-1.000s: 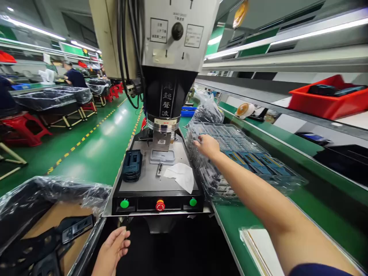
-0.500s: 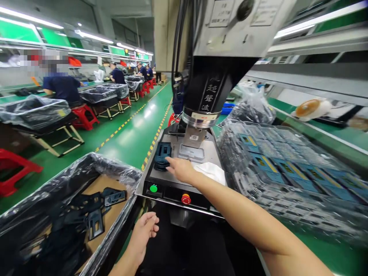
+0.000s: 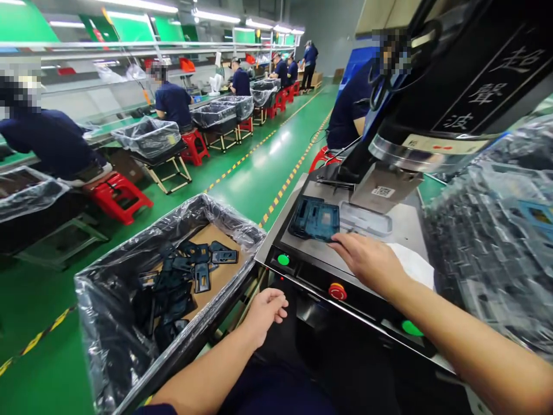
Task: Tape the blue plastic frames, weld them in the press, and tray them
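My left hand (image 3: 265, 314) hung loosely closed off the machine bed's (image 3: 322, 253) near edge. Toward its near-left corner, my right hand (image 3: 374, 262) pinched a dark blue frame (image 3: 327, 220), beside similar frames (image 3: 303, 214); the grey mould (image 3: 367, 219) lay farther back.

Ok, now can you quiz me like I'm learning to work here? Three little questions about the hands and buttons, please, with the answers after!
1. True or false: the left hand is inside the plastic-lined bin.
2. Fill in the colour: the round button between the two green buttons is ____.
3. What do the right hand's fingers touch?
A) a stool
B) a blue-green part
C) a ceiling light

Key: 1. False; 2. red; 3. B
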`<action>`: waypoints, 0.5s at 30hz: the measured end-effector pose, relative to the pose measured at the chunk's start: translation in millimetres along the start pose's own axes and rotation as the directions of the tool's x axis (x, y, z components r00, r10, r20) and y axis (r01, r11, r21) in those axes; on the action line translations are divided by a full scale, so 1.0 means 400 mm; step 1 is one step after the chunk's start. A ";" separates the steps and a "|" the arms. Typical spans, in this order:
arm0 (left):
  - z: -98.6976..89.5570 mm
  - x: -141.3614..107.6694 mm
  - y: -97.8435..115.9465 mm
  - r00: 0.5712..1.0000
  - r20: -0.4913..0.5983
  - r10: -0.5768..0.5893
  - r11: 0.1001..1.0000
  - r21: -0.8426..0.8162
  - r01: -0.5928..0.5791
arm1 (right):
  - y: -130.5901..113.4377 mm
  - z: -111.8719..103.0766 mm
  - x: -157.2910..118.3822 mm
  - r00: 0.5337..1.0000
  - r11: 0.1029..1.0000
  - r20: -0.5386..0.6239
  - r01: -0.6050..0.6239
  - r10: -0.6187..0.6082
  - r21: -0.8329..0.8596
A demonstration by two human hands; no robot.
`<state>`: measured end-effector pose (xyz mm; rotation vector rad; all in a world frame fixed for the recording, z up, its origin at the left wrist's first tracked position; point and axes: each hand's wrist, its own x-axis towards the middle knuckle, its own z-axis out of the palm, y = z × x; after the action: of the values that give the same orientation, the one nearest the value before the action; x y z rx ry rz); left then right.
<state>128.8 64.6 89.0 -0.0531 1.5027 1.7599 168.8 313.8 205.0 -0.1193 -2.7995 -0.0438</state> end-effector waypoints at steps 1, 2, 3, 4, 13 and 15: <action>0.001 0.000 0.006 1.000 0.015 -0.002 1.000 -0.017 0.002 | -0.004 -0.014 -0.037 0.997 0.996 -0.045 0.072 -0.070 0.053; 0.003 0.000 0.014 0.999 0.036 -0.012 0.999 -0.048 0.014 | -0.011 -0.029 -0.076 0.985 0.981 -0.094 0.154 -0.144 0.114; 0.005 0.000 0.022 0.997 0.068 -0.031 0.995 -0.096 0.038 | -0.020 -0.044 -0.114 0.967 0.955 -0.131 0.240 -0.219 0.172; 0.007 0.001 0.032 0.992 0.113 -0.056 0.985 -0.154 0.074 | -0.032 -0.059 -0.153 0.945 0.921 -0.160 0.318 -0.287 0.224; 0.053 -0.014 0.020 0.893 0.266 -0.362 0.931 0.065 0.359 | -0.168 -0.086 -0.450 0.945 0.882 0.016 0.299 -0.326 0.364; 0.063 -0.001 -0.002 0.887 0.210 -0.412 0.909 0.162 0.384 | -0.162 -0.077 -0.510 0.976 0.936 0.062 0.179 -0.207 0.305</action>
<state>140.8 85.6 95.7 -0.0809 1.3048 1.2963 365.1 232.3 164.9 0.2331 -2.8612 0.3450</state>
